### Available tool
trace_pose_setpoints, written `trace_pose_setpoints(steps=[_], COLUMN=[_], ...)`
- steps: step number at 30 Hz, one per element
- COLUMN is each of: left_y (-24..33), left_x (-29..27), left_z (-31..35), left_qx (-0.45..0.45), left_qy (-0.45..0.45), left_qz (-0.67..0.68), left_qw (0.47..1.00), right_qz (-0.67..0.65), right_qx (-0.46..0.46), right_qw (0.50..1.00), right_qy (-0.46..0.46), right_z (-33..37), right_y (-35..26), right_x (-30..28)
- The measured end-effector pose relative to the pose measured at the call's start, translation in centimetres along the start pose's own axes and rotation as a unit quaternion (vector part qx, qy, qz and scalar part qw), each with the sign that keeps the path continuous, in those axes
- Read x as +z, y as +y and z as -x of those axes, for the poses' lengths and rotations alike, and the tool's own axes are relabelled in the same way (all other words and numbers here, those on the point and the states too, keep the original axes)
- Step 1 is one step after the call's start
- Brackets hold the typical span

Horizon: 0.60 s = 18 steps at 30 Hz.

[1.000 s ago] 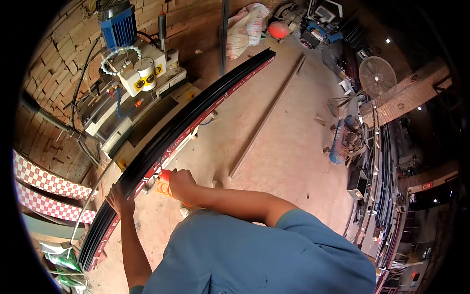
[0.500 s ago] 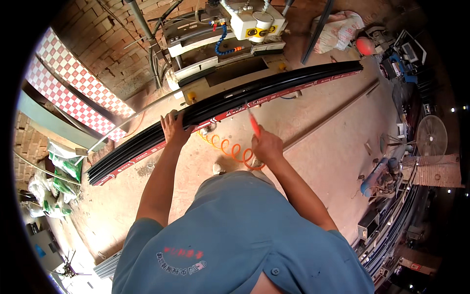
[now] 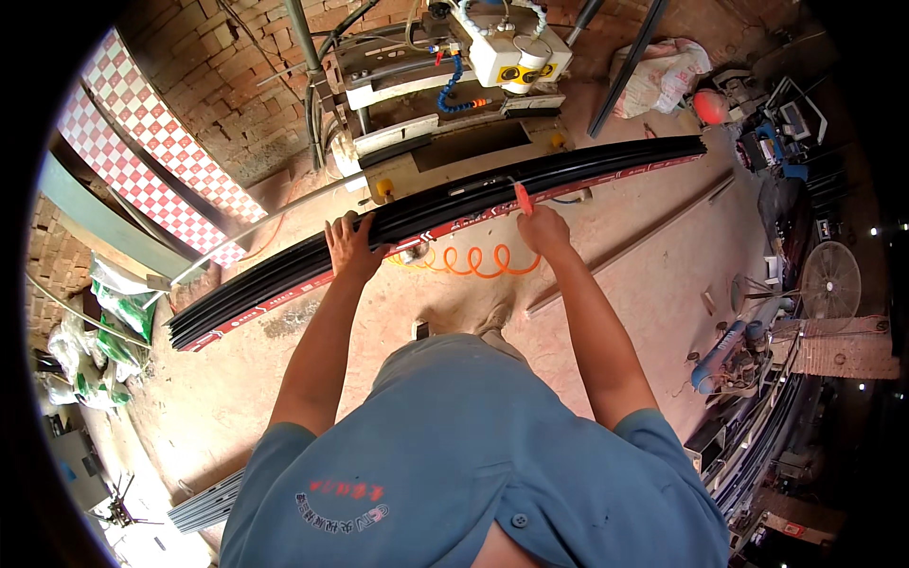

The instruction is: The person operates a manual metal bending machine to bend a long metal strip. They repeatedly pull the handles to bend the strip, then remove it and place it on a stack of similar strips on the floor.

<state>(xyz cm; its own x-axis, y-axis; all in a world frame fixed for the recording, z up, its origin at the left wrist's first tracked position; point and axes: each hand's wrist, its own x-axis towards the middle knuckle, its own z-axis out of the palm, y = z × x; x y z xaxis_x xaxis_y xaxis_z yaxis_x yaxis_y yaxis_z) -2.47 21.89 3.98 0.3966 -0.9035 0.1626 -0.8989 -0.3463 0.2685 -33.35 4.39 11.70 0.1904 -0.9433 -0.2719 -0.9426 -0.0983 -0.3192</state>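
Observation:
A long bundle of black profiles [image 3: 275, 291], with red printed film along its near side, lies slantwise in front of me on the machine's bed. My left hand [image 3: 352, 248] grips it left of the middle, fingers over the top and thumb toward the near side. In my closed right hand [image 3: 544, 232] is a red-handled air blow gun [image 3: 524, 199]. Its thin bent nozzle points at the top of the profiles, right of their middle. An orange coiled hose [image 3: 464, 263] hangs between the machine and my right hand.
Behind the profiles stands a machine with a white head [image 3: 519, 57] and a blue jointed coolant hose [image 3: 450, 87]. Checkered red-and-white panels [image 3: 142, 133] lean at the left. A long bar [image 3: 634, 241] lies on the floor at right, near a standing fan [image 3: 830, 284] and a blue compressor [image 3: 720, 360].
My right hand has moved right and away from me with the air blow gun, stretching the coiled hose sideways. My left hand stays on the profiles. The whole view has shifted slightly.

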Motion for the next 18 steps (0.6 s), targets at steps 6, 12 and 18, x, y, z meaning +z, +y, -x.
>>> trace_pose_setpoints(steps=[6,12,18], left_y=[1.6,1.0,0.1], left_x=[-1.4,-0.3,0.2], left_z=[-0.4,-0.4,0.0], left_qx=[0.007,0.009,0.015], left_qy=[-0.015,0.006,-0.002], left_qz=[0.011,0.020,0.018], left_qw=[1.000,1.000,1.000], right_qz=[0.057,0.150,0.107], right_qx=[0.000,-0.035,-0.025], right_qw=[0.998,0.988,0.994], right_qy=[0.016,-0.003,-0.027], right_z=[-2.6,-1.3,-2.3], right_y=[1.8,-1.5,-0.6], right_x=[0.9,0.0,0.9])
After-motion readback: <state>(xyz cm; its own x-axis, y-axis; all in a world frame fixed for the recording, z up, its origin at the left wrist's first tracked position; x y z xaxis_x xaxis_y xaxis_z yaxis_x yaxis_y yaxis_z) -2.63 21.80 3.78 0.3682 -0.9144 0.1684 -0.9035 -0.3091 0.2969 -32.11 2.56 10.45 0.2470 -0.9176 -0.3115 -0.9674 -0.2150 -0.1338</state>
